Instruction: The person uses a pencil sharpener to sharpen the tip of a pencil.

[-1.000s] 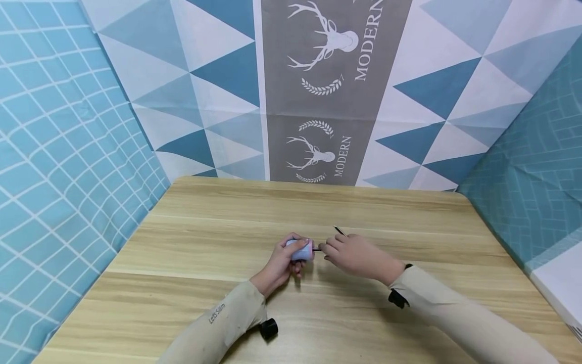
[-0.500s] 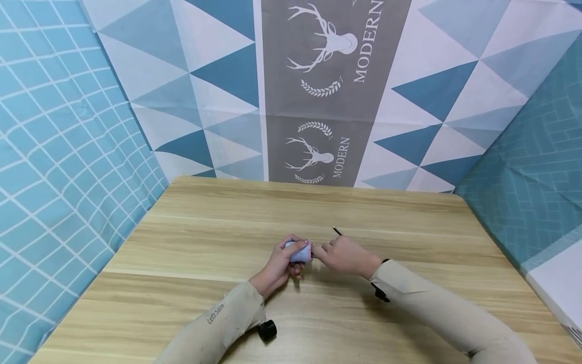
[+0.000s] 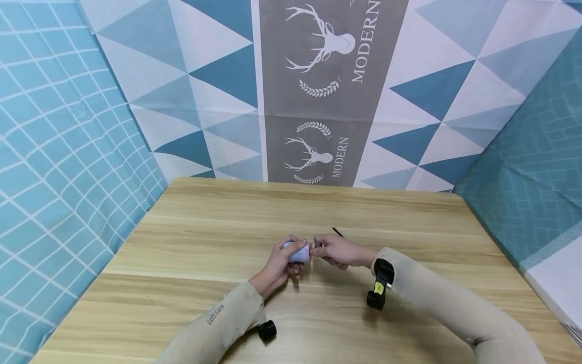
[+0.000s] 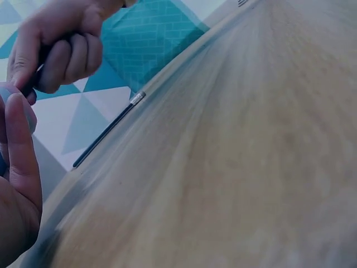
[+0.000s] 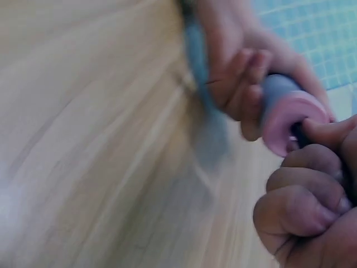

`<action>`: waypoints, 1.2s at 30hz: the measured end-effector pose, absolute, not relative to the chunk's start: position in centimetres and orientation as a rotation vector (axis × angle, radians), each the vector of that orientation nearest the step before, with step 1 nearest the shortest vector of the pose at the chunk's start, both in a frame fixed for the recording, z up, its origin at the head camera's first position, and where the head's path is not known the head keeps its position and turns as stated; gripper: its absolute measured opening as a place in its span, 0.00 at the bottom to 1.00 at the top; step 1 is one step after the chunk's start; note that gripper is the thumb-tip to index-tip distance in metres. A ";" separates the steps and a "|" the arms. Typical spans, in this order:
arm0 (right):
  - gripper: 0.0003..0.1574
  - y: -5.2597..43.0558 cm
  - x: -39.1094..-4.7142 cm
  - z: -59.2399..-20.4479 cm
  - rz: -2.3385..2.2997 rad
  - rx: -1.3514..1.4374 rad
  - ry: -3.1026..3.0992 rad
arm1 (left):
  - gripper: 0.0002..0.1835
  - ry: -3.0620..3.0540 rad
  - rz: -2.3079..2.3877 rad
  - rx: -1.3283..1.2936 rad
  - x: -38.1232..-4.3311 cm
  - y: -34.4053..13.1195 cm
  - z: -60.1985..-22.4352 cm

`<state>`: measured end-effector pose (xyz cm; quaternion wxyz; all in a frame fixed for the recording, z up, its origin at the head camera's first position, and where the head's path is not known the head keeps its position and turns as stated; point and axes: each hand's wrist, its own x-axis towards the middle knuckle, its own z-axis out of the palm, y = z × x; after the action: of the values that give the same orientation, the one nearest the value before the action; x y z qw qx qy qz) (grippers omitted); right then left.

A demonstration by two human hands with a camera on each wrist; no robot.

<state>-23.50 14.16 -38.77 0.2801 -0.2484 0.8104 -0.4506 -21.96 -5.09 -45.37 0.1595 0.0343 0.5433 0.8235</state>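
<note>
My left hand (image 3: 279, 259) grips a small light-blue cylinder with a pink end, which looks like a pencil sharpener (image 3: 297, 253), held on its side above the table. In the right wrist view its pink end (image 5: 274, 129) has a round hole. A dark pencil (image 5: 300, 134) sits in that hole, most of its length hidden inside my right hand (image 3: 337, 249). The thumb and curled fingers of that hand pinch it close to the pink end. Just behind my right hand, a second dark pencil (image 4: 109, 131) with a silvery band at one end lies on the table.
The wood-grain table (image 3: 204, 222) reaches back to a patterned cloth wall (image 3: 227, 101). A blue grid cloth (image 3: 59, 167) hangs at the left. At the right edge stands a white box-like thing (image 3: 556, 283). Black wrist cameras (image 3: 375, 299) hang below both sleeves.
My right hand has moved left, right up to the pink end, and its wrist has turned over, so the pencil's exposed length has gone from view. My left hand has hardly moved.
</note>
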 end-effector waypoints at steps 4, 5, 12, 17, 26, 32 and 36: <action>0.16 14.4 -23.9 -38.1 -1.283 -0.432 1.937 | 0.06 1.531 2.364 0.087 -21.8 -4.8 -45.3; 0.16 14.5 -24.1 -38.0 -1.285 -0.406 1.884 | 0.05 1.532 2.363 0.097 -21.8 -4.8 -45.3; 0.18 15.1 -25.2 -38.3 -1.298 -0.259 1.550 | 0.04 1.573 2.337 0.162 -21.9 -4.9 -45.3; 0.15 14.8 -25.4 -38.2 -1.294 -0.290 1.587 | 0.04 1.567 2.346 0.120 -22.2 -5.2 -45.3; 0.20 16.1 -24.2 -36.9 -1.144 -0.573 2.189 | 0.05 1.566 2.337 0.090 -22.3 -5.3 -45.5; 0.08 17.1 -23.5 -37.6 -0.273 -1.632 2.802 | 0.06 1.576 2.333 0.093 -22.4 -5.4 -45.5; 0.05 17.5 -23.9 -38.9 0.546 -2.217 2.934 | 0.06 1.588 2.331 0.096 -22.5 -5.5 -45.4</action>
<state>-23.95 17.48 -38.95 -0.2841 -0.5717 0.7567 0.1408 -22.48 -5.46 -45.44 0.1589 0.0336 0.5554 0.8156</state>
